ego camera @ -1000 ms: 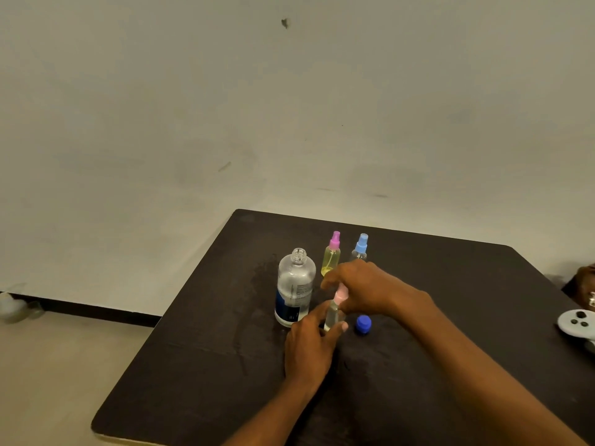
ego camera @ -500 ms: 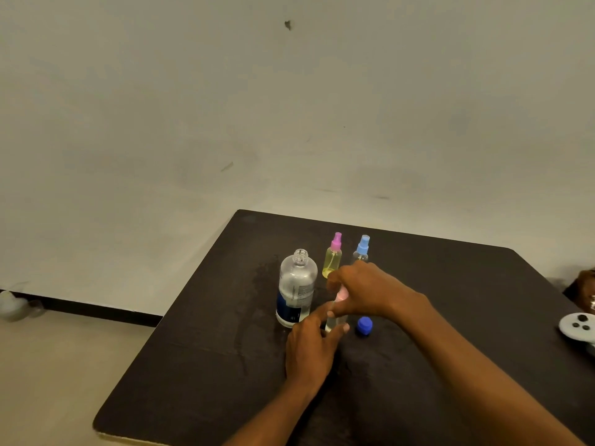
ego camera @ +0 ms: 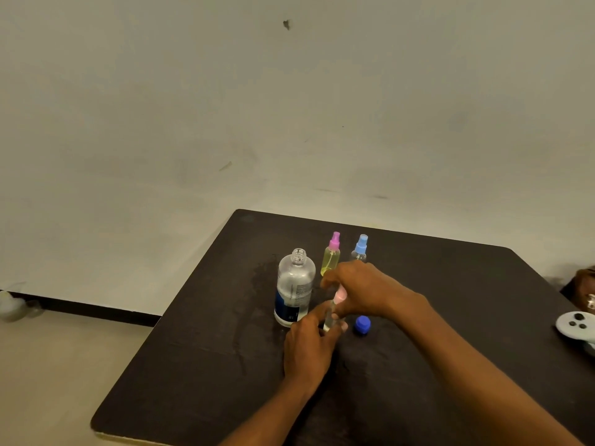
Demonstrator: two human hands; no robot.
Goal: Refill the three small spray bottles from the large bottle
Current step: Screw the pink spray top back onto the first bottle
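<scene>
Both hands clamp one bottle (ego camera: 329, 320): left hand (ego camera: 308, 347) holds its body, right hand (ego camera: 362, 289) pinches the top (ego camera: 340, 295); I'd twist gently, bottle upright.

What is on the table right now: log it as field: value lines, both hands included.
large bottle: upright, uncapped, partly filled with clear liquid
blue cap: lying on the dark table, right of the hands
held spray bottle: clear, pale pink top, upright between both hands
left hand: grips its body
right hand: grips its top
pink-topped bottle: yellow liquid, upright, behind
blue-topped bottle: upright, beside the pink-topped one
</scene>
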